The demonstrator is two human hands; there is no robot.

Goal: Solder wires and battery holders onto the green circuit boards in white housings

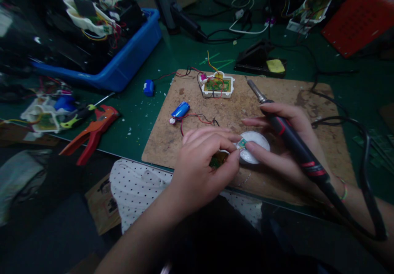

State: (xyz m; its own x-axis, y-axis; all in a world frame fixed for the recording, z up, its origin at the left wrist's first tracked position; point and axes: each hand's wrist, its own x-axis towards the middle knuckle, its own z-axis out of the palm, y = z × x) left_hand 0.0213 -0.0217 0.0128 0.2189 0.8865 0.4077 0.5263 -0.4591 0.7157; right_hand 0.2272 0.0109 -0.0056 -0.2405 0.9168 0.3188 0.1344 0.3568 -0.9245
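Observation:
A soldering iron with a black and red handle rests in my right hand, its metal tip pointing up and away to the left. My right thumb presses by a tiny green circuit board at a round white disc. My left hand reaches in from the left, thumb and forefinger pinched at the edge of that small board. Beneath the left fingers, part of another green board shows; the rest is hidden. A blue battery cell with red and black wires lies beyond the left hand.
On the brown board sits a white housing with a circuit. A soldering stand with yellow sponge is behind. Left are red-handled pliers, a screwdriver and a blue bin. The iron's black cord loops at right.

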